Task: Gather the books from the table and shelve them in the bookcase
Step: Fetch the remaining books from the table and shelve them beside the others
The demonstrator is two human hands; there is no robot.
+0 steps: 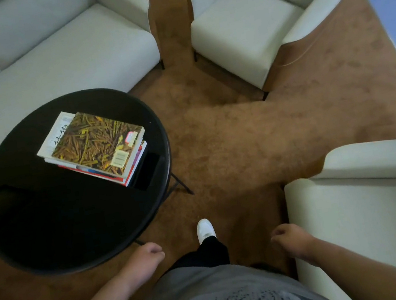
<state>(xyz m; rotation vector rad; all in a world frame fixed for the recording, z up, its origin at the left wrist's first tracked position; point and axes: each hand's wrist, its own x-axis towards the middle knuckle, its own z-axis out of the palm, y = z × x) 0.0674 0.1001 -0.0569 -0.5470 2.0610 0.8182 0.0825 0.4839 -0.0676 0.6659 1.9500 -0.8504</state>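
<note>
A stack of books [97,145] lies on a round black table [49,221] at the left. The top book has a cover of yellow and brown leaves; a white book and red-edged books show beneath it. My left hand [143,259] hangs near the table's front right rim with its fingers curled loosely and nothing in it. My right hand [290,237] hangs at the same height, also loosely curled around nothing, next to an armchair. Both hands are well short of the books. No bookcase is in view.
A pale sofa [51,56] stands behind the table. One pale armchair [262,18] is at the back right, another [366,215] close on my right. Brown carpet [227,133] runs between them. My white shoe [205,230] steps forward on it.
</note>
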